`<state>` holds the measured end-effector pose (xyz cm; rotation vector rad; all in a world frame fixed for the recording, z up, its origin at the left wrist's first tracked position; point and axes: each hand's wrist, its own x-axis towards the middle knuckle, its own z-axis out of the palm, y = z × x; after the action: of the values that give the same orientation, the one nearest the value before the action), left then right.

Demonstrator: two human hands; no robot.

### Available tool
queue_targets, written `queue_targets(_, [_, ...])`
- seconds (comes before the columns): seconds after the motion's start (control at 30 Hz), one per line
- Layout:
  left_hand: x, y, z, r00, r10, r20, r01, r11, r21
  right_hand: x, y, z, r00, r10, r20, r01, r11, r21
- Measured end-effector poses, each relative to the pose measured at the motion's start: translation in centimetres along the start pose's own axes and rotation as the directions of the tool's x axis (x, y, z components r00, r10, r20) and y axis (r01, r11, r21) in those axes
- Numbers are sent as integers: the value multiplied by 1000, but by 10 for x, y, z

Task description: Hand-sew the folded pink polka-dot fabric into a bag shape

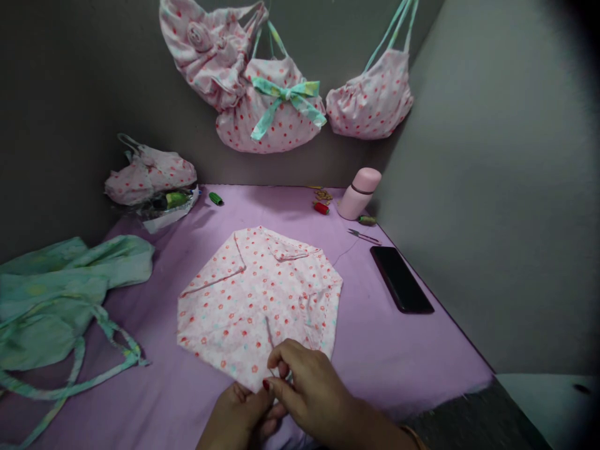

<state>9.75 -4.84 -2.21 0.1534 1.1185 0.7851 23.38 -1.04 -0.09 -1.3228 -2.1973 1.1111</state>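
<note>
A pink cloth piece with red dots [255,300] lies flat on the purple table cover [370,350], its edges folded inward. My right hand [307,384] pinches the near edge of this cloth with thumb and forefinger pressed together. My left hand [244,415] sits just below it at the same edge, fingers curled under the fabric. A thin thread or needle seems to rise from the pinch, too fine to make out.
A black phone [400,278] lies at the right, small snips [363,235] and a pink flask [359,194] behind it. Thread spools [321,208] stand at the back. Green fabric with straps [56,294] fills the left. Finished pink bags [274,106] hang on the wall.
</note>
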Motion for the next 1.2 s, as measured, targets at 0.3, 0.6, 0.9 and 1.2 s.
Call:
queue_targets(0.3, [1, 0, -2, 1000, -8, 11, 9, 998, -60, 0, 6, 0, 998, 51, 38, -52, 998, 24])
queue_targets(0.6, [6, -5, -6, 999, 17, 29, -16, 1000, -18, 2, 2, -2, 994, -107, 18, 106, 993, 49])
queue_targets(0.9, [1, -1, -3, 999, -13, -50, 14, 1000, 12, 6, 3, -5, 993, 100, 56, -105, 601, 792])
queue_targets(1.2, [-2, 2, 1, 986, -59, -157, 58, 998, -11, 10, -3, -46, 854, 336, -397, 233, 435, 870])
